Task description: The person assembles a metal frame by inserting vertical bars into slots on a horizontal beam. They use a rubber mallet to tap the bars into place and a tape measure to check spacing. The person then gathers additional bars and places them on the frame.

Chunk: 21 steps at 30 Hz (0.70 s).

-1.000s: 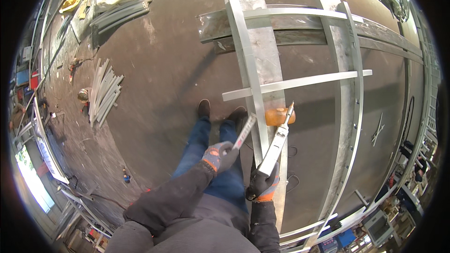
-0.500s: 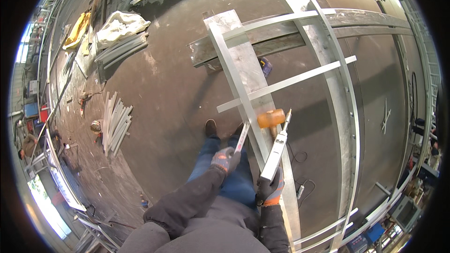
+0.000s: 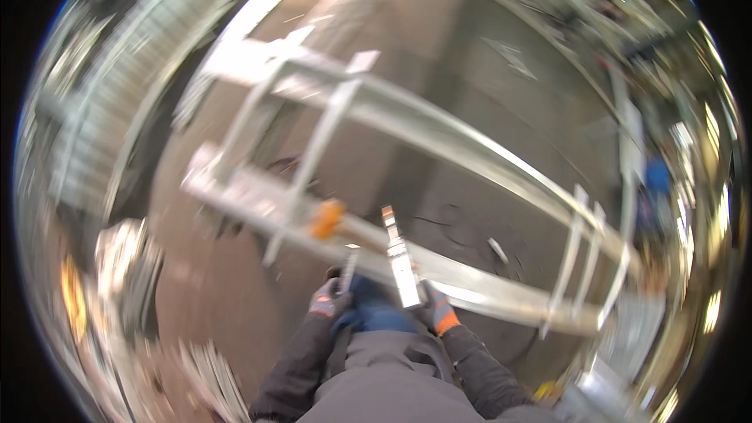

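My left hand, in a grey and orange glove, is closed around a slim, light-coloured strip-like tool. My right hand grips the lower end of a long, white and silver boxy tool, whose far end is narrower. Motion blur hides the exact kind of both tools. Just ahead of my hands runs the near rail of a metal ladder-like frame. A mallet with an orange head rests on that rail, left of the boxy tool.
The frame's far rail and crossbars stretch across the middle. A small white tool with a cable lies on the floor inside the frame. Grey bars are piled at lower left, with a yellow thing farther left.
My view has swung to the right, so the frame now lies more crosswise and the picture is smeared. Both hands keep their tools; the mallet still rests on the frame.
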Motion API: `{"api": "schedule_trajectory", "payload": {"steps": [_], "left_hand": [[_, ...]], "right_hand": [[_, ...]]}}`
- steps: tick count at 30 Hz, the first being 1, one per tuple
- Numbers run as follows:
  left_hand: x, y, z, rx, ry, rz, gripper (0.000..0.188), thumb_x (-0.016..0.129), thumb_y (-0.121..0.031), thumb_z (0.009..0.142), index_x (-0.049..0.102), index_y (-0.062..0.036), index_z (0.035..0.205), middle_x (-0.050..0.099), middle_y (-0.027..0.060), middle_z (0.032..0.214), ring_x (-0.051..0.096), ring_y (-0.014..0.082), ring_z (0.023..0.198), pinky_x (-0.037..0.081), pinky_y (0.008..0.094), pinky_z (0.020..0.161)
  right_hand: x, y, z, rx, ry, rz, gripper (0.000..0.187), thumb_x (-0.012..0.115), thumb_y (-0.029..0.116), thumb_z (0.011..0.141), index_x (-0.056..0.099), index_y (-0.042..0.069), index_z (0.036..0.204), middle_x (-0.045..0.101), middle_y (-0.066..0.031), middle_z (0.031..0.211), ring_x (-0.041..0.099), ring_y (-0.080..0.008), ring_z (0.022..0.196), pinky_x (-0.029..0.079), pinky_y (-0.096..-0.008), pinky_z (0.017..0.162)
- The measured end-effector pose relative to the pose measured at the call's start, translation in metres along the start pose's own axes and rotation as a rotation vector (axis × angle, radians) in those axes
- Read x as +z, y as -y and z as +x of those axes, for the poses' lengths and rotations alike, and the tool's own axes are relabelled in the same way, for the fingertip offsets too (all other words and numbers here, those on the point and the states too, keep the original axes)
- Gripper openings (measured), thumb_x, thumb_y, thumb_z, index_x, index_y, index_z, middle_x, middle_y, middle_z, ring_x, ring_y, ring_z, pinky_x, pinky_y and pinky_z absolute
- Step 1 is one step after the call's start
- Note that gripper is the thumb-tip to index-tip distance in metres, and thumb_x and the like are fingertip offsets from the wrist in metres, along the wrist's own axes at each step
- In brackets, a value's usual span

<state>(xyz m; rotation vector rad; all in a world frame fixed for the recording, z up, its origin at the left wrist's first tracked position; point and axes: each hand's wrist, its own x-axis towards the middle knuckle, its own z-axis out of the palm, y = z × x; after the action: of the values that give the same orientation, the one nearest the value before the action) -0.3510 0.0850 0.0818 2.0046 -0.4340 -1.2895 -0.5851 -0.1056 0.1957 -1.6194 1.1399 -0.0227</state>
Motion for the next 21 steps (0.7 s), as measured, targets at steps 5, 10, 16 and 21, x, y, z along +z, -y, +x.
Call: {"api": "schedule_trajectory", "payload": {"steps": [5, 10, 16, 21], "left_hand": [[0.038, -0.053, 0.094, 0.345, 0.120, 0.130, 0.032, 0.068, -0.013, 0.085, 0.065, -0.0001, 0.114, 0.067, 0.0050, 0.085, 0.063, 0.0145, 0.077, 0.053, 0.0311, 0.071], [0.067, -0.093, 0.106, 0.289, 0.314, 0.153, 0.020, 0.060, -0.009, 0.088, 0.063, -0.0030, 0.107, 0.056, -0.0012, 0.071, 0.053, 0.0079, 0.059, 0.042, 0.0259, 0.052], [0.101, -0.082, 0.077, 0.026, 0.587, 0.095, 0.021, 0.063, -0.011, 0.094, 0.058, -0.0072, 0.114, 0.055, 0.0034, 0.070, 0.052, 0.0139, 0.047, 0.041, 0.0310, 0.042], [0.173, -0.102, 0.028, 0.099, 0.733, 0.470, 0.022, 0.072, -0.020, 0.090, 0.064, -0.0053, 0.105, 0.060, 0.0035, 0.074, 0.059, 0.0138, 0.057, 0.046, 0.0308, 0.049]], "right_hand": [[-0.041, -0.124, -0.164, 0.176, -0.330, -0.175, 0.051, 0.075, 0.010, 0.088, 0.058, 0.008, 0.136, 0.070, -0.0136, 0.125, 0.066, -0.0216, 0.116, 0.051, -0.0376, 0.098], [0.025, -0.224, -0.431, 0.788, -0.601, -0.038, 0.052, 0.077, 0.032, 0.089, 0.064, 0.008, 0.133, 0.072, -0.0195, 0.119, 0.070, -0.0309, 0.112, 0.053, -0.0407, 0.096], [0.171, -0.286, -0.630, 1.359, -0.842, 0.177, 0.063, 0.079, 0.054, 0.081, 0.070, 0.002, 0.115, 0.071, -0.0122, 0.082, 0.070, -0.0258, 0.073, 0.055, -0.0443, 0.064], [0.246, -0.317, -0.626, 1.217, -1.430, 0.684, 0.044, 0.078, 0.043, 0.087, 0.065, 0.006, 0.107, 0.060, -0.0050, 0.070, 0.060, -0.0191, 0.056, 0.048, -0.0390, 0.048]]}}
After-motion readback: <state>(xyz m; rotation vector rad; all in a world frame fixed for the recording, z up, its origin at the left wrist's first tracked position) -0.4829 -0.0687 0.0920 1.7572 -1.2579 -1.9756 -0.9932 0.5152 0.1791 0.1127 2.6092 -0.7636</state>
